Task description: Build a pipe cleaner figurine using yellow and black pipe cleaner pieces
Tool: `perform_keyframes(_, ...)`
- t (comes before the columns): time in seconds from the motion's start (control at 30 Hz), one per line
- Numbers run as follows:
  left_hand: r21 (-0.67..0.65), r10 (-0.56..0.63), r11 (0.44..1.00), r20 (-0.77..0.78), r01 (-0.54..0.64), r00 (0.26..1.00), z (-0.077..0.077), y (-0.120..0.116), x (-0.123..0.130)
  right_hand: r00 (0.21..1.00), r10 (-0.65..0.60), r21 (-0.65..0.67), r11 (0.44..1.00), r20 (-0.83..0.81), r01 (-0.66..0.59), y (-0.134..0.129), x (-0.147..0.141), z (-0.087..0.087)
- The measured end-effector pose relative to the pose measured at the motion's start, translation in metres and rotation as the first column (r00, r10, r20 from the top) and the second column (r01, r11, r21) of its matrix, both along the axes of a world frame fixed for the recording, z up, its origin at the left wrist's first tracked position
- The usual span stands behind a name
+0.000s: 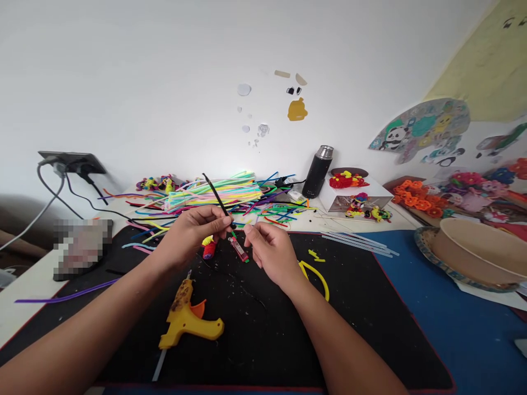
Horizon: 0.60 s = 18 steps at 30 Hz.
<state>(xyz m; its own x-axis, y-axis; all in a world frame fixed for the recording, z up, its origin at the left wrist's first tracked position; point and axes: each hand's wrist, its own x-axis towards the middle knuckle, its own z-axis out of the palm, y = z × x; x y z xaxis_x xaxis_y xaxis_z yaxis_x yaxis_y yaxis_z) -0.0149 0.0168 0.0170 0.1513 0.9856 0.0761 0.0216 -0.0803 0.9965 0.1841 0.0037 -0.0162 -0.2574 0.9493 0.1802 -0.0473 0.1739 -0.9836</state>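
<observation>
My left hand pinches a black pipe cleaner, which slants up and to the left from the fingertips. Beside it, my right hand is closed, thumb against curled fingers; whatever it may hold is too small to make out. Just below and between both hands lies a small red object with a pale label and green ends. A red and yellow bundled piece sits under my left hand. Nearer to me, a yellow glue gun rests on the black mat, a glue stick in its back end.
Several coloured pipe cleaners are heaped along the wall. A black flask stands by a white box. Clear glue sticks and bent yellow pipe cleaners lie rightward. A beige bowl is at far right.
</observation>
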Motion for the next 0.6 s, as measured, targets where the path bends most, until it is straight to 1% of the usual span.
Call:
perform_keyframes(0.07,-0.010,-0.003,1.000,0.017,0.003,1.000,-0.0011,0.0004,0.0000,0.999,0.003,0.015,1.000,0.042,-0.003,-0.0008,0.0006,0.0007)
perform_keyframes(0.17,-0.021,0.007,1.000,0.039,-0.006,0.999,-0.0020,0.0004,0.0009,0.988,-0.001,0.040,0.999,0.152,-0.005,-0.0013,0.0002,-0.0015)
perform_keyframes(0.23,-0.033,0.016,0.999,0.062,-0.014,0.998,-0.0020,0.0002,0.0014,0.982,0.030,0.024,0.999,0.188,-0.035,-0.0011,-0.0011,-0.0046)
perform_keyframes(0.3,-0.045,0.016,0.999,0.080,-0.012,0.997,-0.0020,-0.0002,0.0017,0.985,0.083,-0.015,0.997,0.152,-0.082,-0.0005,-0.0026,-0.0074)
perform_keyframes(0.37,-0.044,0.007,0.999,0.085,-0.004,0.996,-0.0024,-0.0002,0.0018,0.990,0.115,-0.042,0.993,0.076,-0.112,0.0001,-0.0040,-0.0085)
perform_keyframes(0.47,-0.026,-0.006,1.000,0.075,0.008,0.997,-0.0047,0.0005,0.0022,0.995,0.102,-0.057,0.993,-0.019,-0.103,0.0012,-0.0047,-0.0067)
perform_keyframes(0.6,-0.026,-0.016,1.000,0.075,0.018,0.997,-0.0103,0.0008,0.0049,0.994,0.057,-0.069,0.996,-0.091,-0.064,0.0028,-0.0045,-0.0026)
